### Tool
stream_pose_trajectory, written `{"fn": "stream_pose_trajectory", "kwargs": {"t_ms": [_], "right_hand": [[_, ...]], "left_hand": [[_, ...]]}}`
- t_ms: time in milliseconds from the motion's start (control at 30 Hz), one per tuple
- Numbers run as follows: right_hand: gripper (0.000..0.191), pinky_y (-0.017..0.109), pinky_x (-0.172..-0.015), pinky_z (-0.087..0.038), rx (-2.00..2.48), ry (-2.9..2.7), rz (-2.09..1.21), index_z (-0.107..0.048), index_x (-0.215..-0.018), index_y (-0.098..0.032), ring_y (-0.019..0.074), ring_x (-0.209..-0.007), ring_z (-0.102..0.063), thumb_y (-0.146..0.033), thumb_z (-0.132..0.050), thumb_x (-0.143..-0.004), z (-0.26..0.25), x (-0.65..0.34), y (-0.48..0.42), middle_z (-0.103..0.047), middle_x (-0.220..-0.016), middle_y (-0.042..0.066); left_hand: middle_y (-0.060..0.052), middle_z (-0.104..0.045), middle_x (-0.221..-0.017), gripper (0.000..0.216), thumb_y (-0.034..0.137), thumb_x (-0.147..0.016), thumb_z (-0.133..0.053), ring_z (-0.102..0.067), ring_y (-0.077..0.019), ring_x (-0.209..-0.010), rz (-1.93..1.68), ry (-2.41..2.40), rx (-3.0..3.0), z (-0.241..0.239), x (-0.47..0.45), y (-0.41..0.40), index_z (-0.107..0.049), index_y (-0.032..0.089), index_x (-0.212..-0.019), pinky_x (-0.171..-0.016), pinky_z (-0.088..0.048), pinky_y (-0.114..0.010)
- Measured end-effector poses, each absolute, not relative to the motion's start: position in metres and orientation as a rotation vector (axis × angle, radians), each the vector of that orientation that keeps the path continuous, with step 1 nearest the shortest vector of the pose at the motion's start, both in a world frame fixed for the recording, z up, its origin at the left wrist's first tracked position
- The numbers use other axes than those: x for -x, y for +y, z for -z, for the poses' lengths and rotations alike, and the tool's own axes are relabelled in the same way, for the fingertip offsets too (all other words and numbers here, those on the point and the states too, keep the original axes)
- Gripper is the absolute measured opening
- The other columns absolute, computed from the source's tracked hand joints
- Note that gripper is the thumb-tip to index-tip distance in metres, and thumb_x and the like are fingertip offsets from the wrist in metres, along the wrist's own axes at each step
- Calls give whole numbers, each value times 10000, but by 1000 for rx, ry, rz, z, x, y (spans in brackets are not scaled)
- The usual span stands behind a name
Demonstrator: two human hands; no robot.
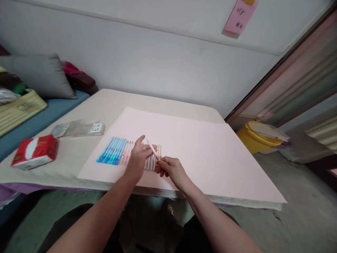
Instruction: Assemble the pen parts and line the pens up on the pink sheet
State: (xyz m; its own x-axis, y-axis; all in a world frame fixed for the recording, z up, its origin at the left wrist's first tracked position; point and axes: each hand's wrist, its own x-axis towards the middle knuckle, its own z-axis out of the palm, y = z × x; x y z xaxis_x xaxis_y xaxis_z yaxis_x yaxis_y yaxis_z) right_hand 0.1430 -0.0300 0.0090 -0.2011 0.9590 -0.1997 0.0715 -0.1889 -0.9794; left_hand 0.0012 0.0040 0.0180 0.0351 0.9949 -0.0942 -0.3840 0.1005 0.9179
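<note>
A row of pens lies side by side on a pink paper sheet [200, 147]: blue pens [112, 151] on the left, pale pink and cream pens [152, 162] to the right. Both my hands hold one cream pen [152, 149] tilted above the row. My left hand [138, 156] pinches its upper part between thumb and fingers. My right hand [171, 168] grips its lower end with curled fingers. The hands cover the middle of the row.
The sheet rests on a low beige table [110, 102]. A red tissue pack [35, 151] and a clear plastic package [79, 128] lie at the left. A grey pillow [42, 75] sits on a blue mattress behind. A yellow bucket [256, 138] stands at the right.
</note>
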Motion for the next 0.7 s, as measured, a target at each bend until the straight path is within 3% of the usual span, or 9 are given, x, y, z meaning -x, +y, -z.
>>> {"fn": "stream_pose_trajectory", "kwargs": {"t_ms": [533,700], "right_hand": [[290,214,-446,-303,1277,-1363,-1468,-613,-677,-145,92,-482,-502,-383,-531,-819,-9,-143,-30,-636,-624,28],[298,211,-458,-321,1269,-1394,-1416,-617,-691,-150,96,-504,-511,-399,-530,-829,-6,-144,-30,-631,-631,28]], "left_hand": [[-48,-645,-859,712,176,-671,-667,-604,-175,-835,-1352,953,-846,-24,2,8,-369,182,-1318,-749,-425,-306],[-40,-627,-885,357,225,-683,-689,-582,-119,-794,-1374,898,-666,-28,5,10,-558,161,-1009,-737,-433,-261]]}}
